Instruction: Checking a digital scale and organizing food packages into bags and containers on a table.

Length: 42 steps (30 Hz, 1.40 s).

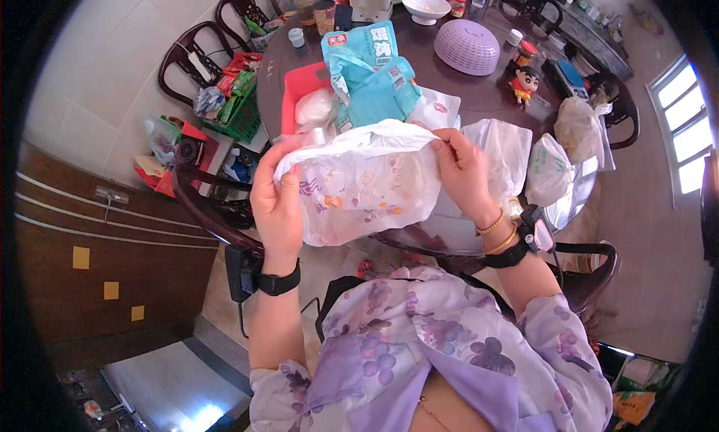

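Observation:
A translucent white plastic bag (365,190) with purple and orange printing hangs between my two hands above the near edge of the table. My left hand (276,199) grips the left end of its bunched rim, thumb toward me. At the right end, my right hand (465,170) pinches the rim between thumb and fingers. Just beyond the bag lie teal printed food packages (376,86) and a red box (292,95) with a white plastic bundle (315,109) in it. What the held bag contains cannot be made out.
On the round dark table (415,55) stand a purple basket cover (466,47), a cartoon figurine (524,85), a white footed bowl (426,8) and a kitchen scale (568,78). Filled plastic bags (549,170) line its right side. Wooden chairs (194,61) surround it; a green crate (239,109) holds packets.

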Each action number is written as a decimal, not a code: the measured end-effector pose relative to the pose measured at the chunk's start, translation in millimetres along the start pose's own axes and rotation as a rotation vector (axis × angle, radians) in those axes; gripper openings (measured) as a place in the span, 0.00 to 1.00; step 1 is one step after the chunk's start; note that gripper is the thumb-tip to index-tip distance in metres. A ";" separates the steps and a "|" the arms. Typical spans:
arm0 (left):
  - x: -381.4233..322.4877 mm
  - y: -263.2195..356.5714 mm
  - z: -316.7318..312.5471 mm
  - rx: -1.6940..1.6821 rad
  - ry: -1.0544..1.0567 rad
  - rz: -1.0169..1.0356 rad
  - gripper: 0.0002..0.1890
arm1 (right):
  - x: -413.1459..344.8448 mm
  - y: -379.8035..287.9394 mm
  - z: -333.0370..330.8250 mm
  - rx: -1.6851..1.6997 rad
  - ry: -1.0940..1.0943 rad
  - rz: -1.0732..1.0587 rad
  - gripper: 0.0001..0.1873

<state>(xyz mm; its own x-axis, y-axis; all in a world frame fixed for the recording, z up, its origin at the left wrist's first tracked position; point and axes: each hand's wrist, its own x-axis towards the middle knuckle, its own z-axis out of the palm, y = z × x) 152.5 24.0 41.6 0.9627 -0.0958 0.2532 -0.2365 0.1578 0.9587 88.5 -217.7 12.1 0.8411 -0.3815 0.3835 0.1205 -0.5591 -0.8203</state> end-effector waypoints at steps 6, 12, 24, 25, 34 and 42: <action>-0.6 0.4 -0.3 0.440 -0.202 0.203 0.08 | -0.3 21.2 5.1 -0.099 -0.068 0.053 0.07; 22.2 19.7 18.6 0.176 -0.091 0.288 0.08 | 15.5 1.4 3.1 0.030 0.087 0.074 0.07; 6.1 -15.1 -6.6 0.418 -0.358 0.027 0.04 | 8.6 -12.0 23.1 -0.263 -0.317 -0.501 0.16; 5.9 -11.5 -6.2 0.416 -0.361 0.027 0.04 | 9.3 -8.1 24.8 -0.264 -0.316 -0.498 0.16; -29.5 15.8 -25.3 0.607 -0.123 0.254 0.10 | 2.9 -11.2 2.1 -0.122 -0.437 -0.377 0.07; -54.2 27.2 -26.9 0.126 0.027 -0.127 0.14 | -3.7 -20.1 -27.3 -0.239 -0.523 -0.279 0.08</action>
<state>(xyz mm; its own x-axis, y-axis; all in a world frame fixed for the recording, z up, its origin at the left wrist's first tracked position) 97.4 60.0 50.5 0.9886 -0.0800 0.1276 -0.1263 0.0212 0.9918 68.6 -225.1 38.8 0.9484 0.1780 0.2623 0.3022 -0.7571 -0.5792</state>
